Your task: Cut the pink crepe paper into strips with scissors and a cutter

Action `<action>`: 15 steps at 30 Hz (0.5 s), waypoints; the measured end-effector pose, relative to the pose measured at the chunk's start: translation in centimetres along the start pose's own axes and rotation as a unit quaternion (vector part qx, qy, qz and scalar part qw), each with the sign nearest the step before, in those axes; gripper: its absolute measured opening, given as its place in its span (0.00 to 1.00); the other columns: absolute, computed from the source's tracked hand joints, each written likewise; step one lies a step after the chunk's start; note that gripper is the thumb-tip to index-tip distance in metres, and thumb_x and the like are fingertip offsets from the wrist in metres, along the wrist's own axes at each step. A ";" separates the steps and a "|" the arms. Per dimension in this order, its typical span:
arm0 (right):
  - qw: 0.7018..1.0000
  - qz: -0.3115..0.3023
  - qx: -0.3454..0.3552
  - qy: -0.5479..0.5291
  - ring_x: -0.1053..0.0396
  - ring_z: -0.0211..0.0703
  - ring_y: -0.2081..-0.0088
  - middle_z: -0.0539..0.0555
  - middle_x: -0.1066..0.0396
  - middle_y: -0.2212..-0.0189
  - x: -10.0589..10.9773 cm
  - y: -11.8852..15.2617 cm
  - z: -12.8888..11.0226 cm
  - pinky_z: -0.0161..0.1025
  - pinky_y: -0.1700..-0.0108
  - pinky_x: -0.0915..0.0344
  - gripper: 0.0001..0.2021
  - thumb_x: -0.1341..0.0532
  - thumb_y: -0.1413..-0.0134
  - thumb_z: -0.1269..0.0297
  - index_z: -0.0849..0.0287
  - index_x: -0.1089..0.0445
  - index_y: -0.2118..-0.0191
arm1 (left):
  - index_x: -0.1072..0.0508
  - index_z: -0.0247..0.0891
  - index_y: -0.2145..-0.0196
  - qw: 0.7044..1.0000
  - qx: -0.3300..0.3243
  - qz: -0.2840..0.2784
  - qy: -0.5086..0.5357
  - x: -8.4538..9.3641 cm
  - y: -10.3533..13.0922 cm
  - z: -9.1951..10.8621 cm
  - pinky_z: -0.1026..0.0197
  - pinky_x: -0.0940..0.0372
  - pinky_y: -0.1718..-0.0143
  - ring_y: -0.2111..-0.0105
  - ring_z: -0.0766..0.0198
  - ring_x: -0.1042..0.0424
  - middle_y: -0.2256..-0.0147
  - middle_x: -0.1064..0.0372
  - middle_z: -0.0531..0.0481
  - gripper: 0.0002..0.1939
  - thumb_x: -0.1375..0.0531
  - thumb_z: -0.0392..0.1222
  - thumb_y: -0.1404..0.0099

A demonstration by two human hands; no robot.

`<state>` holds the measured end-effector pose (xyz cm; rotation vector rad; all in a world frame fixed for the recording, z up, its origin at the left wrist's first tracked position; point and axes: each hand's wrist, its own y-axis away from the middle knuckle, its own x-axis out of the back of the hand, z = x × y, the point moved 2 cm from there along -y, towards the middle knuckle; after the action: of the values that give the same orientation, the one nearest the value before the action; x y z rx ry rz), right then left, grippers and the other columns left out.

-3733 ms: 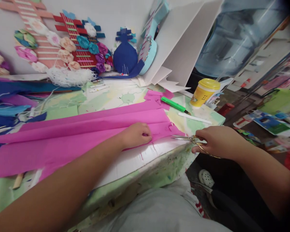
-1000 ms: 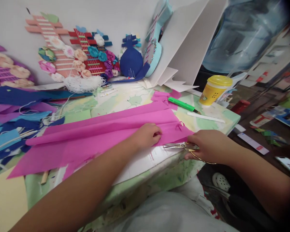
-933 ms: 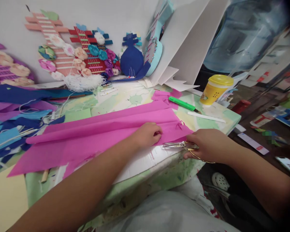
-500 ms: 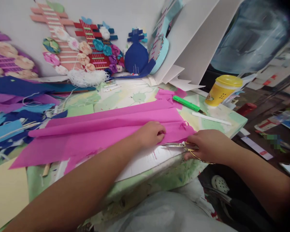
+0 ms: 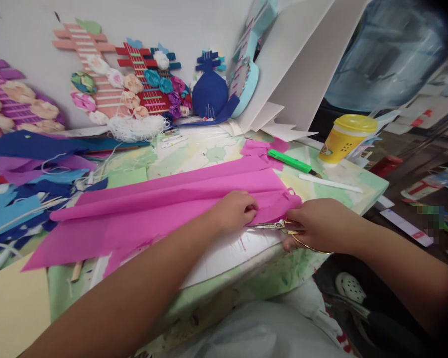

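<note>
A long sheet of magenta paper (image 5: 164, 199) lies folded over a white board (image 5: 224, 258) at the table's front edge. My left hand (image 5: 236, 211) rests on the sheet with its fingers curled and pressed together; what they pinch, if anything, is hidden. On the right, my right hand (image 5: 313, 223) holds gold-handled scissors (image 5: 280, 225). Their blades point left along the near edge of the magenta sheet, towards my left fingertips, and look nearly closed.
A green cutter (image 5: 289, 160), a white strip (image 5: 330, 183) and a yellow cup (image 5: 345, 139) lie or stand at the right. Decorated paper instruments (image 5: 211, 94) lean on the back wall. Blue and purple scraps (image 5: 18, 199) cover the left.
The view has shifted slightly. The scissor blades look a little more closed, and both hands stay at nearly the same place on the sheet.
</note>
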<state>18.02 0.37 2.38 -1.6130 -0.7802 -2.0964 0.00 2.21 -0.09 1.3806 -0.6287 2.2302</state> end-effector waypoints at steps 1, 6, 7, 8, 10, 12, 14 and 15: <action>1.000 -0.001 0.001 -0.002 0.38 0.40 0.78 0.50 0.34 0.81 0.0 0.0 0.0 0.34 0.79 0.61 0.21 0.47 0.59 0.41 0.57 0.37 0.77 | 0.27 0.36 0.68 1.000 0.001 -0.001 0.000 0.0 0.0 0.0 0.65 0.42 0.67 0.69 0.65 0.35 0.70 0.32 0.50 0.07 0.45 0.33 0.44; 1.000 -0.013 0.011 -0.021 0.40 0.38 0.79 0.50 0.35 0.81 -0.2 0.0 0.0 0.34 0.79 0.61 0.21 0.47 0.58 0.42 0.57 0.37 0.78 | 0.27 0.37 0.68 1.000 0.006 -0.002 0.001 0.1 0.1 0.1 0.65 0.42 0.68 0.69 0.64 0.35 0.70 0.32 0.50 0.07 0.45 0.34 0.44; 1.000 -0.015 0.011 -0.025 0.41 0.37 0.79 0.50 0.36 0.81 -0.2 0.0 0.0 0.34 0.79 0.61 0.21 0.47 0.59 0.42 0.57 0.37 0.78 | 0.28 0.37 0.68 1.000 0.008 -0.002 0.002 0.1 0.1 0.1 0.65 0.42 0.68 0.69 0.64 0.35 0.70 0.32 0.50 0.07 0.45 0.34 0.44; 0.999 -0.015 0.010 -0.027 0.42 0.37 0.79 0.50 0.36 0.82 -0.2 0.0 0.1 0.34 0.79 0.61 0.21 0.46 0.59 0.42 0.58 0.37 0.79 | 0.28 0.37 0.68 1.000 0.010 -0.002 0.002 0.1 0.1 0.1 0.65 0.42 0.68 0.69 0.64 0.35 0.70 0.32 0.50 0.07 0.45 0.34 0.44; 1.000 -0.010 0.007 -0.022 0.43 0.36 0.79 0.50 0.36 0.82 -0.2 0.1 0.1 0.34 0.79 0.62 0.20 0.45 0.59 0.43 0.58 0.37 0.79 | 0.28 0.37 0.68 1.000 0.012 -0.004 0.004 0.1 0.1 0.1 0.65 0.42 0.67 0.69 0.64 0.35 0.70 0.32 0.50 0.07 0.45 0.34 0.44; 1.000 0.001 0.006 -0.013 0.43 0.36 0.79 0.51 0.36 0.82 -0.2 0.1 0.2 0.35 0.78 0.62 0.19 0.45 0.59 0.44 0.57 0.37 0.79 | 0.28 0.36 0.68 1.000 0.011 -0.005 0.005 0.1 0.1 0.1 0.65 0.42 0.67 0.68 0.64 0.35 0.70 0.32 0.50 0.07 0.45 0.35 0.44; 1.000 0.008 0.006 -0.009 0.42 0.37 0.79 0.51 0.36 0.82 -0.3 0.1 0.4 0.35 0.78 0.62 0.20 0.46 0.58 0.43 0.57 0.36 0.79 | 0.28 0.37 0.68 1.000 0.008 -0.007 0.007 0.1 0.1 0.1 0.65 0.42 0.67 0.68 0.64 0.35 0.69 0.32 0.50 0.07 0.45 0.35 0.44; 1.000 0.010 0.006 -0.010 0.42 0.37 0.79 0.51 0.36 0.81 -0.3 0.0 0.5 0.34 0.78 0.62 0.20 0.46 0.59 0.43 0.57 0.36 0.79 | 0.28 0.37 0.68 1.000 0.008 -0.007 0.008 0.1 0.1 0.0 0.65 0.42 0.67 0.68 0.65 0.35 0.69 0.32 0.50 0.07 0.45 0.34 0.44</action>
<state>18.50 0.65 2.15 -1.6299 -0.7785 -2.0613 -0.07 2.13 -0.02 1.3700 -0.5959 2.2378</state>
